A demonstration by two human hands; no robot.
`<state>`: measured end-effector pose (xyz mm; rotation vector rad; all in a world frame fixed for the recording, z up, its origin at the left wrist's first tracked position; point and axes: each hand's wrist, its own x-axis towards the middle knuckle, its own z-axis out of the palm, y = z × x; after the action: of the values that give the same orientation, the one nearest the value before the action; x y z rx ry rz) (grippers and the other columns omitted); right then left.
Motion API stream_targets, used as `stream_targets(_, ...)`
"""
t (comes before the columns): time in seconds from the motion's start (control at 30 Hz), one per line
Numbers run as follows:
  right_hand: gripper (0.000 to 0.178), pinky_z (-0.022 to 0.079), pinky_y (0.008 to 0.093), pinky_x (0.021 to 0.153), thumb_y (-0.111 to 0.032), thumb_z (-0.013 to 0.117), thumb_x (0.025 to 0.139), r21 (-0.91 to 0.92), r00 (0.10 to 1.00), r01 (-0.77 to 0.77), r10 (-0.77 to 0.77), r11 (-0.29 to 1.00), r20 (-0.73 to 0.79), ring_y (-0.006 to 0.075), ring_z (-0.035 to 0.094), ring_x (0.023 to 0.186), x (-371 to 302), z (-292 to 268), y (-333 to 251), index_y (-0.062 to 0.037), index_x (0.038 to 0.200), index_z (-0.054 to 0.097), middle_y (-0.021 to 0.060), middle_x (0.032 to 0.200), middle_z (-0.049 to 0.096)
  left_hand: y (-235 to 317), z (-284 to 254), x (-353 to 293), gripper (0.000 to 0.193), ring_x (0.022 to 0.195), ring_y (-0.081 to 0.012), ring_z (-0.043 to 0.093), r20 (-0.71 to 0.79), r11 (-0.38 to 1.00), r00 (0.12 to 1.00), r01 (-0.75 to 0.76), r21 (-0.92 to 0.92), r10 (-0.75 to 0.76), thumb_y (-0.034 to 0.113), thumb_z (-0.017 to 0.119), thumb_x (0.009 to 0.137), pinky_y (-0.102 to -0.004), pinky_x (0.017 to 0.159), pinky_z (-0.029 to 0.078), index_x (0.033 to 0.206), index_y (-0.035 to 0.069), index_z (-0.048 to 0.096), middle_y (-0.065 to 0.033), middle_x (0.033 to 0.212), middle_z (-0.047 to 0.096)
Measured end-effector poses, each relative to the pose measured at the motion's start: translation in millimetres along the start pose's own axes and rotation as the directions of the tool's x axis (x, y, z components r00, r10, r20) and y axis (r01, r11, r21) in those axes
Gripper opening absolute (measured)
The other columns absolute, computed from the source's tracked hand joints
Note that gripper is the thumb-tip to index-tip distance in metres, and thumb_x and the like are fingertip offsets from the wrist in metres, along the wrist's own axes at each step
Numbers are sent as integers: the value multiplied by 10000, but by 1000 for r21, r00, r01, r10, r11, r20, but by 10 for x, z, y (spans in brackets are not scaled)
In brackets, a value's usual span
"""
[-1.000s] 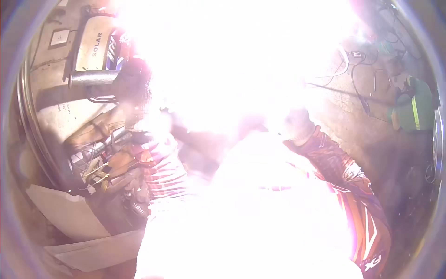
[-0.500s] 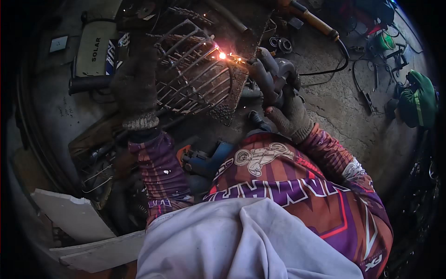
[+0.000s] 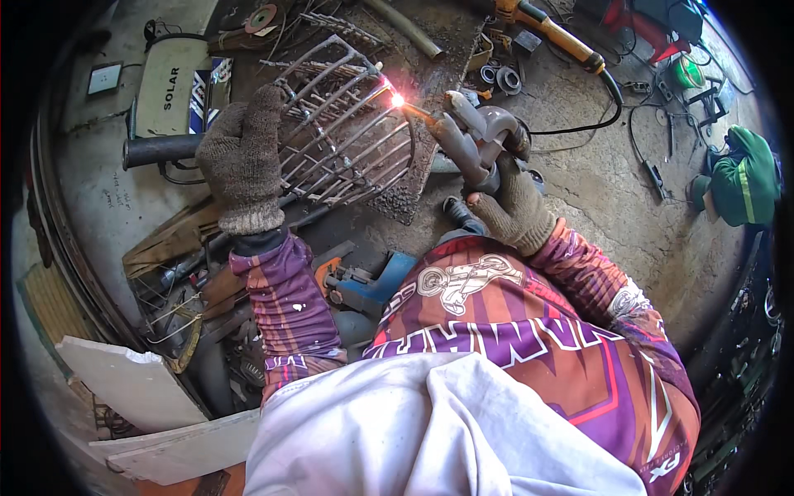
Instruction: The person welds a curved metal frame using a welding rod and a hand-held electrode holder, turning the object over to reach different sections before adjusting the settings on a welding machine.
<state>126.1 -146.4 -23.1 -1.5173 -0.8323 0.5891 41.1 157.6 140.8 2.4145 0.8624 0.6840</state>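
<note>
My right hand [image 3: 514, 211], in a grey-brown knit glove, is closed round a worn grey electrode holder [image 3: 463, 151]. From its jaws a thin welding electrode [image 3: 418, 112] points up and left. At its tip a bright arc glows on the upper right edge of a metal grate [image 3: 339, 140] of curved, crossing bars. My left hand [image 3: 241, 165], also gloved, lies against the grate's left side, thumb pointing up and fingers curled. What those fingers hold, if anything, is hidden. A dark cylindrical handle [image 3: 161, 150] ends beside its knuckles.
A pale welding machine [image 3: 172, 87] stands at upper left. An angle grinder [image 3: 558, 37] with a black cable lies at upper right, near metal rings [image 3: 507, 80]. Another person in green [image 3: 743, 178] is at far right. Broken white boards [image 3: 132, 380] lean at lower left.
The picture has brightened, showing gloves and floor more clearly. The electrode holder has shifted slightly down and left, while the arc stays at nearly the same spot. My left hand has barely moved.
</note>
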Motion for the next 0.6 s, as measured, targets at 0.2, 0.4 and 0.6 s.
stream_targets(0.2, 532, 500, 433, 663, -290, 710, 847, 97, 997, -30, 37, 995, -74, 414, 668, 768, 30, 77, -2, 9, 1229, 491, 213, 838, 664, 69, 30, -24, 362, 609, -50, 513, -5, 999, 999, -42, -26, 42, 406, 747, 887, -239, 570, 418, 889, 44, 765, -1, 723, 683)
stream_targets(0.4, 296, 490, 388, 651, -131, 625, 844, -319, 982, 177, -188, 931, -1, 306, 579, 727, 41, 5, -132, -109, 1138, 637, 141, 1001, 543, -228, -97, 58, 208, 684, -225, 626, 315, 235, 693, -576, 783, 648, 269, 721, 883, -390, 580, 504, 1057, 161, 682, -53, 790, 625)
stream_targets(0.6, 400, 471, 385, 809, -157, 621, 877, -72, 998, 68, -67, 995, 9, 270, 563, 935, 14, -6, 37, -86, 1261, 534, 119, 1142, 542, -175, -76, -45, 226, 712, -219, 645, 55, 782, 897, -410, 469, 438, 253, 728, 876, -370, 610, 521, 1073, 149, 685, -49, 810, 647)
